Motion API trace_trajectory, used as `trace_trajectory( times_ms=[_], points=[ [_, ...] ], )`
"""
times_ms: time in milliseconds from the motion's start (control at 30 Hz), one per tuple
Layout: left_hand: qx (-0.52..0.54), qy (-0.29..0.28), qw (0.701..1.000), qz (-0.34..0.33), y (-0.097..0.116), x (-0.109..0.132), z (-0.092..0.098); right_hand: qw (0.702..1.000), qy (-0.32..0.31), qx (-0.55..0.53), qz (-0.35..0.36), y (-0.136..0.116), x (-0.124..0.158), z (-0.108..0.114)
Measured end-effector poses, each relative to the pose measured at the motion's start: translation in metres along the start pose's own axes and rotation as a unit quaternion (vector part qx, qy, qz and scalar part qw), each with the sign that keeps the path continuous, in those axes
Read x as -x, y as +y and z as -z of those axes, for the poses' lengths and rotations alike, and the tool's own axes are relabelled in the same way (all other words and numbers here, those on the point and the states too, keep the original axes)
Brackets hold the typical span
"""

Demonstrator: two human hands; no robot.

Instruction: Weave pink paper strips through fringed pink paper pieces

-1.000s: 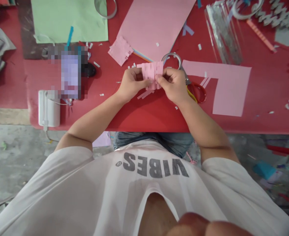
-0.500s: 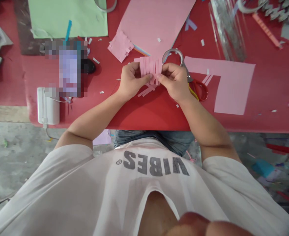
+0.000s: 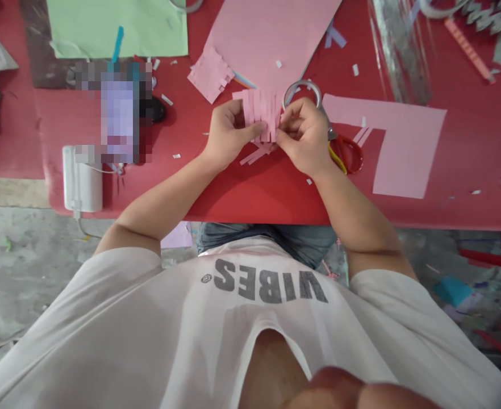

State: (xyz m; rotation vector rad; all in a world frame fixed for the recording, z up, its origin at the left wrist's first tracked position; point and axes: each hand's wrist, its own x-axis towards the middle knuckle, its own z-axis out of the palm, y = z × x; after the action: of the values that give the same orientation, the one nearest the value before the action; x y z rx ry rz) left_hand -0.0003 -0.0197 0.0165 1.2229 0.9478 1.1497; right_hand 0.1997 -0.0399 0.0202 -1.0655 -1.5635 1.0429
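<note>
Between my hands, above the red table, is a small piece made of pink paper strips (image 3: 257, 108) lying side by side. My left hand (image 3: 232, 135) is closed on its left part, the thumb lying across the strips. At its right edge my right hand (image 3: 304, 136) pinches with thumb and fingers; whether it grips one strip or the whole piece is hidden. Several loose pink strips (image 3: 255, 154) lie just below. Beside my right hand are scissors (image 3: 349, 154) with red and yellow handles and a roll of tape (image 3: 301, 85), both partly covered by the hand.
A square woven pink piece (image 3: 210, 75) and a large pink sheet (image 3: 271, 40) lie beyond my hands. An L-shaped pink sheet (image 3: 408, 142) is at right. At left are a green sheet (image 3: 118, 28), a white power bank (image 3: 82, 184) and a blurred-out device (image 3: 120, 119).
My right hand has shifted slightly at the right edge of the pink strips, its fingers more bent. The left hand keeps its hold. The whole view has moved a little.
</note>
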Motion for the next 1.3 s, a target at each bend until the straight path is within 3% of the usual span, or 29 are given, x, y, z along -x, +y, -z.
trace_trajectory(
  times_ms=[467,633,867,1067,1300],
  points=[
    [-0.087,-0.003,0.994,-0.066,0.001,-0.002,-0.001,0.998,-0.033,0.059,-0.004,-0.004,0.001,0.001],
    [-0.094,-0.015,0.995,-0.037,0.001,-0.001,-0.001,0.996,-0.040,0.079,-0.013,-0.005,0.002,0.002],
    [-0.023,0.018,0.999,0.037,0.008,0.004,0.001,0.997,-0.027,0.066,-0.027,-0.002,0.005,0.002],
    [0.089,-0.040,0.992,0.082,0.001,-0.002,0.002,0.997,-0.032,0.076,-0.009,-0.001,0.005,0.001],
    [0.113,-0.058,0.986,0.113,0.012,-0.002,0.004,0.997,-0.004,0.078,0.020,-0.002,-0.001,0.005]
  ],
)
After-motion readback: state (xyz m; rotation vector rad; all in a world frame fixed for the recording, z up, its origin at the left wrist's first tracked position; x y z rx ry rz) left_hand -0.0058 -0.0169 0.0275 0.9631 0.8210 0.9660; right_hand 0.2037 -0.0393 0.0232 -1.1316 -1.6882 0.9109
